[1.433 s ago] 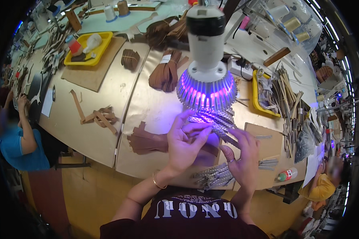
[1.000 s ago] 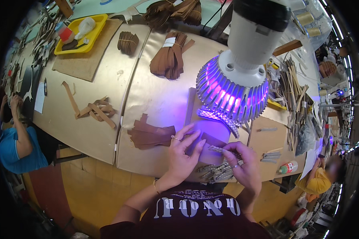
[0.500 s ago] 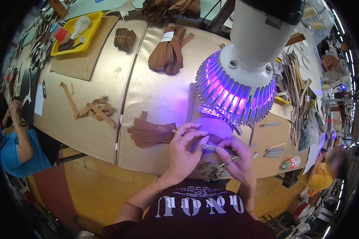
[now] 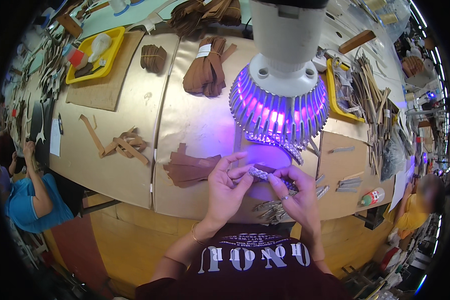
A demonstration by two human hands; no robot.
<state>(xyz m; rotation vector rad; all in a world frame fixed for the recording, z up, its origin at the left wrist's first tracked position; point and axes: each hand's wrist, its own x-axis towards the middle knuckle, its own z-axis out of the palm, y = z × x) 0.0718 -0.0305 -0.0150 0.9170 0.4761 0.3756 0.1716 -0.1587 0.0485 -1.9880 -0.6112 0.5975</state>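
Between my two hands is a short braided strip [image 4: 258, 173], pale and violet-tinted in the lamp's light, with a dark brown flat strip [image 4: 265, 168] against it. My left hand [image 4: 226, 187] pinches the braid's left end between thumb and fingers. On the other end, the fingers and thumb of my right hand [image 4: 297, 196] are closed. Just below lie several more braided strips [image 4: 272, 210], partly behind my right hand. A lamp [image 4: 280, 102] with a finned metal head glows violet right above the hands. Brown leather strips [image 4: 187, 167] lie fanned out left of my left hand.
Tied bundles of brown strips [image 4: 205, 72] lie further back. Loose tan strips [image 4: 122, 145] sit to the left, near a yellow tray [image 4: 116, 46]. Another yellow tray [image 4: 331, 90] stands behind the lamp. A bottle [image 4: 372, 196] lies at the right; co-workers sit on both sides.
My left hand's thumb and fingers have shifted along the braid, and the braid has turned slightly. The whole view has moved, with the lamp further left in it.
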